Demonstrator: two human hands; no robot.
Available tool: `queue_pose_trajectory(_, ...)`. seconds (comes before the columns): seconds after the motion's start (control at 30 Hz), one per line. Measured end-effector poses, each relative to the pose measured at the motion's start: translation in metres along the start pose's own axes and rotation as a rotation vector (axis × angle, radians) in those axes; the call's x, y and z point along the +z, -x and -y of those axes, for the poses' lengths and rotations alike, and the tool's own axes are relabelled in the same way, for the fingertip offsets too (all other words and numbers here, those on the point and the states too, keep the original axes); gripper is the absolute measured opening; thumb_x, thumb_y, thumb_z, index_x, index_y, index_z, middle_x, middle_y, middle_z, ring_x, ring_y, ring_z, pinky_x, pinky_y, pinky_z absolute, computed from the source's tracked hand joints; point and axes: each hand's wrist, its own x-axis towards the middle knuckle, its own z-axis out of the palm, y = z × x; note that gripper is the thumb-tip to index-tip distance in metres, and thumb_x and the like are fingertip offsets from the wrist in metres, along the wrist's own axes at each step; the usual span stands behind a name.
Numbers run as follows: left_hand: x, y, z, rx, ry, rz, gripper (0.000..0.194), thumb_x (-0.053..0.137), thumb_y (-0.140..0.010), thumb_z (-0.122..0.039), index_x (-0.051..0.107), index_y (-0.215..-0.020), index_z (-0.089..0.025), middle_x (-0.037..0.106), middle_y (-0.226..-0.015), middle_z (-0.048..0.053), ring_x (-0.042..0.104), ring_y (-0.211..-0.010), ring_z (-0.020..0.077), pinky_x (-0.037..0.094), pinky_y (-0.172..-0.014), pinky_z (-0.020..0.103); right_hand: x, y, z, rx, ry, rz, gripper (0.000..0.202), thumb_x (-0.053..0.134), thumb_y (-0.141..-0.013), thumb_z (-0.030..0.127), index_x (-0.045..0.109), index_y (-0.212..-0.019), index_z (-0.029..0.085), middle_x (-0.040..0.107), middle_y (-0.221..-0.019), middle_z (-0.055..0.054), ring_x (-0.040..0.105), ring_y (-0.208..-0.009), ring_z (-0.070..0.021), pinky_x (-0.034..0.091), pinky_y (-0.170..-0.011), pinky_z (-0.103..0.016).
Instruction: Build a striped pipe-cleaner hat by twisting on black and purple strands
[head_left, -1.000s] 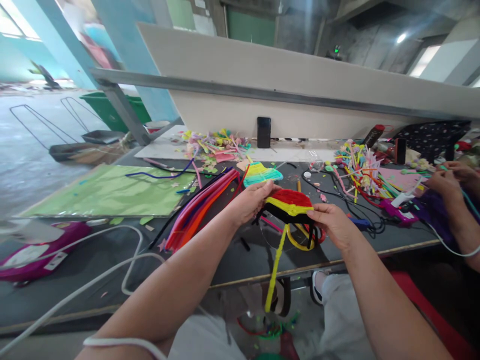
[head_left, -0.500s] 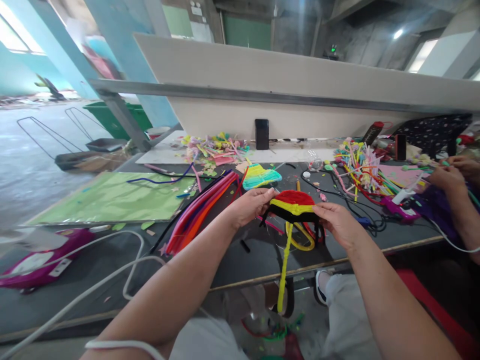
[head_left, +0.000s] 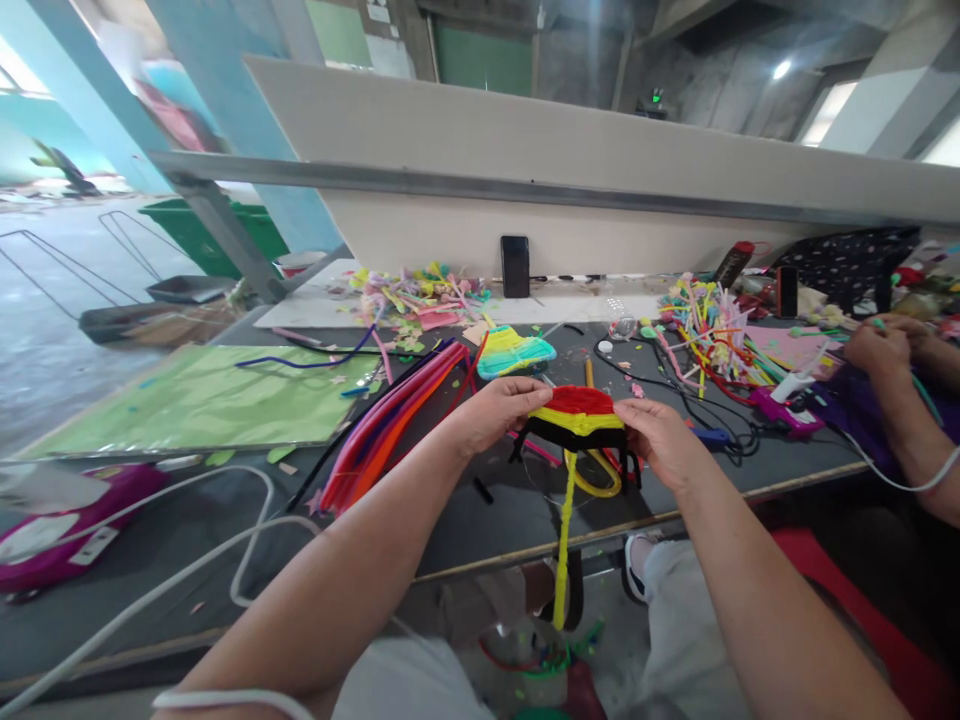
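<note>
Between my two hands, over the front part of the table, is a fuzzy pipe-cleaner piece point(head_left: 581, 424) in red, yellow and black bands. A yellow stem hangs from its middle past the table edge. My left hand point(head_left: 501, 412) pinches its left end between thumb and fingers. At the right end, my right hand point(head_left: 654, 432) pinches it the same way. Behind it lies a yellow and turquoise pipe-cleaner piece point(head_left: 516, 353). A yellow loop point(head_left: 606, 478) shows beneath the held piece. Left of my left hand rests a bundle of pink, purple and orange pipe cleaners point(head_left: 397, 425).
A magenta glue gun point(head_left: 82, 515) with a white cord lies at the left, another magenta one point(head_left: 787, 412) at the right. A phone point(head_left: 515, 267) leans on the white board. Heaps of coloured pieces point(head_left: 420, 297) stand behind. At far right a co-worker's hands point(head_left: 885, 345) hold something small.
The banded piece has tilted so that more of its red part shows, still held at both ends. The whole view has shifted slightly.
</note>
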Motion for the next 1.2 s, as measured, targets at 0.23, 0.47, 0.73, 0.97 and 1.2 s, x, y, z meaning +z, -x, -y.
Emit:
queue_pose_trajectory(0.23,0.002,-0.004,0.006,0.045,-0.077,-0.024,0.029,0.071,-0.070,-0.040,0.064,-0.077,-0.013,0.054,-0.058,-0.002,0.041,-0.047,0.0047,0.025,-0.044,0.019,0.005,0.003,0.001,-0.004,-0.015,0.008,0.034,0.067,-0.072,0.050,0.072,-0.088,0.021,0.072,-0.076,-0.004,0.063,-0.064,-0.0189,0.047,-0.056,-0.030)
queue_pose_trajectory(0.47,0.003,-0.004,0.004,0.052,-0.081,-0.025,0.033,0.072,-0.068,-0.041,0.065,-0.078,-0.011,0.061,-0.064,0.001,0.050,-0.054,0.0079,0.034,-0.051,0.020,0.010,0.001,-0.001,-0.023,0.032,-0.002,0.029,0.076,-0.065,0.040,0.072,-0.084,0.019,0.071,-0.073,-0.002,0.065,-0.067,-0.0189,0.050,-0.066,-0.031)
queue_pose_trajectory(0.73,0.003,-0.002,0.002,-0.014,-0.005,-0.010,0.046,0.063,-0.073,-0.055,0.065,-0.088,-0.012,0.061,-0.065,0.002,0.048,-0.048,0.0063,0.032,-0.047,0.019,0.010,0.000,0.001,-0.041,-0.040,-0.073,0.025,0.079,-0.061,0.037,0.071,-0.077,0.020,0.072,-0.072,-0.001,0.067,-0.068,-0.0201,0.051,-0.069,-0.032)
queue_pose_trajectory(0.97,-0.002,0.006,-0.006,-0.070,-0.129,0.258,0.045,0.058,-0.077,-0.055,0.063,-0.088,-0.012,0.067,-0.080,0.008,0.060,-0.071,0.0140,0.042,-0.065,0.025,-0.006,-0.002,0.006,-0.074,-0.029,-0.218,0.026,0.078,-0.061,0.038,0.070,-0.078,0.020,0.070,-0.067,-0.001,0.061,-0.054,-0.0169,0.044,-0.044,-0.027)
queue_pose_trajectory(1.2,-0.005,0.002,-0.002,0.008,-0.254,0.260,0.026,0.064,-0.077,-0.039,0.062,-0.080,-0.013,0.064,-0.069,0.002,0.055,-0.064,0.0102,0.037,-0.062,0.022,-0.016,-0.001,0.009,-0.076,-0.038,-0.207,0.021,0.078,-0.063,0.035,0.071,-0.076,0.020,0.072,-0.071,-0.002,0.065,-0.064,-0.0197,0.050,-0.056,-0.030)
